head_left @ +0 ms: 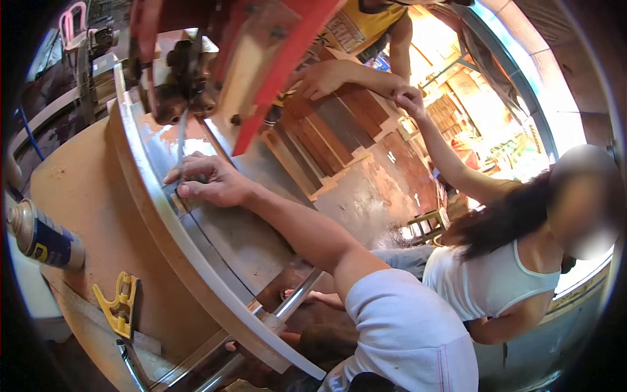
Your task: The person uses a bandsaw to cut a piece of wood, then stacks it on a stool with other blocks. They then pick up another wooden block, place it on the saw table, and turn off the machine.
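Observation:
My right hand point(212, 179) reaches in from the lower right, below a white sleeve point(411, 320). Its fingers are bent, with thumb and fingertips close together. Whatever lies between them is too small or too hidden to name. It is low over the grey metal saw table point(228, 228), close beside the thin upright blade point(182, 137). Above the table hangs the saw's red frame point(264, 78), with dark guide parts point(179, 98) around the blade. My left hand cannot be made out.
A blue spray can point(52, 238) and a yellow spring clamp point(121, 304) sit on a brown board point(91, 196) at left. A metal rail point(297, 297) runs along the table. Person in white tank top point(490, 277) at right; another in yellow jersey point(366, 29) behind.

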Demonstrator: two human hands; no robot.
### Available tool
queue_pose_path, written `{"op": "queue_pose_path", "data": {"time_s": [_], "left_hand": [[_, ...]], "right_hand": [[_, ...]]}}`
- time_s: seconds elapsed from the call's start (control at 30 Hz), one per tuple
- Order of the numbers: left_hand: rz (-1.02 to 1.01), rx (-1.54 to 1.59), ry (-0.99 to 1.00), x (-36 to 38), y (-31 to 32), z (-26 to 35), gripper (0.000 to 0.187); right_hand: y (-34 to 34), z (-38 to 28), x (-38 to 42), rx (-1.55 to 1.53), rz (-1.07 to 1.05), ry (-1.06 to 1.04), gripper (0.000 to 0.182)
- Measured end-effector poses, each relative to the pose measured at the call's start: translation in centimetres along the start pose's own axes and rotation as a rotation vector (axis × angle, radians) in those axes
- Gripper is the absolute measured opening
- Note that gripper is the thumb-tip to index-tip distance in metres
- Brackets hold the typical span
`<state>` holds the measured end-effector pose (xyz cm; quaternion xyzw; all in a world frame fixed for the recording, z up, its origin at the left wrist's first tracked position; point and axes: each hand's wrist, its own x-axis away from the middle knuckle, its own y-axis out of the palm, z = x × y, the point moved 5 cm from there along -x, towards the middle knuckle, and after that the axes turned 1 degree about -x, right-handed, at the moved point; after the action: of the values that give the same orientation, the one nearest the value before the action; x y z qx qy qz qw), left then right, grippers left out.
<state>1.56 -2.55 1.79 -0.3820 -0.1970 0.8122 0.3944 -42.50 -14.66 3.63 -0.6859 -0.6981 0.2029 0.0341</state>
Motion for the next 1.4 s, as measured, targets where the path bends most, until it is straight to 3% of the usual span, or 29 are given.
{"op": "queue_pose_path", "data": {"time_s": [0.23, 0.63, 0.8, 0.9, 1.07, 1.1, 1.17, 1.27, 1.4], "left_hand": [[0.012, 0.007, 0.101, 0.0, -0.2, 0.4, 0.029], [0.02, 0.011, 0.14, -0.4, -0.3, 1.0, 0.03], [0.0, 0.08, 0.025, -0.2, -0.2, 1.1, 0.03], [0.011, 0.107, -0.007, -0.2, -0.2, 1.0, 0.029], [0.036, 0.062, 0.074, 0.2, 0.1, -1.1, 0.025], [-0.036, -0.044, 0.109, 0.7, 0.3, -3.5, 0.044], [-0.169, -0.249, 0.172, 2.2, 1.0, -9.1, 0.105], [-0.144, -0.317, 0.326, 1.9, 1.1, -8.9, 0.107], [-0.026, -0.018, 0.228, -0.4, -0.5, -1.7, 0.043]], "right_hand": [[-0.1, -0.2, 0.0, 0.085, 0.005, -0.02, 0.034], [0.1, 1.0, 0.1, -0.033, 0.025, 0.063, 0.034], [0.2, 0.9, 0.5, -0.152, 0.088, 0.167, 0.036], [0.2, 1.2, 0.4, -0.224, 0.092, 0.167, 0.034], [-0.1, 0.4, 0.2, -0.029, 0.09, 0.013, 0.031], [-0.1, 0.5, 0.1, -0.019, 0.083, 0.006, 0.031], [-0.1, 0.3, -0.1, -0.02, 0.082, 0.018, 0.032], [-0.2, 0.4, 0.0, -0.018, 0.058, 0.03, 0.036], [-0.4, 0.9, 0.0, 0.005, 0.095, 0.005, 0.03]]}}
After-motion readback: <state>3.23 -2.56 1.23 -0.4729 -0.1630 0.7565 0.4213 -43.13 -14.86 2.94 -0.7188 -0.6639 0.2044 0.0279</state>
